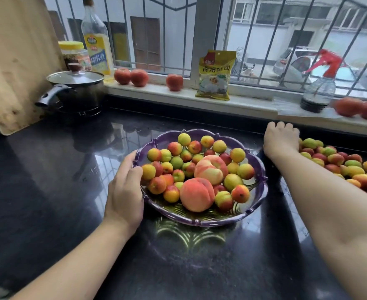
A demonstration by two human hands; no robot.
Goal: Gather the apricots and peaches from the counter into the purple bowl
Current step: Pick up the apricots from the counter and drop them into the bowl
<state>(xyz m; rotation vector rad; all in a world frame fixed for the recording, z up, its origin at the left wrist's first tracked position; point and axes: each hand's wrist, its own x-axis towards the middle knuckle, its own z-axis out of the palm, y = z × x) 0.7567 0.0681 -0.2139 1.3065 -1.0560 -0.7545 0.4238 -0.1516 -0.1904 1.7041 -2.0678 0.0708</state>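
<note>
Left hand grips the purple bowl rim; right hand, grip curled over apricots right of it: scoop few.

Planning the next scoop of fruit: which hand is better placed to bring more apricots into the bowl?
Right. The right hand rests at the loose apricots on the counter, while the left hand holds the purple bowl rim.

At the centre of the frame the purple bowl sits on the dark bench, heaped with apricots and two peaches. The left hand grips its left rim. At the right, the right hand rests knuckles-up beside loose apricots on the bench.
</note>
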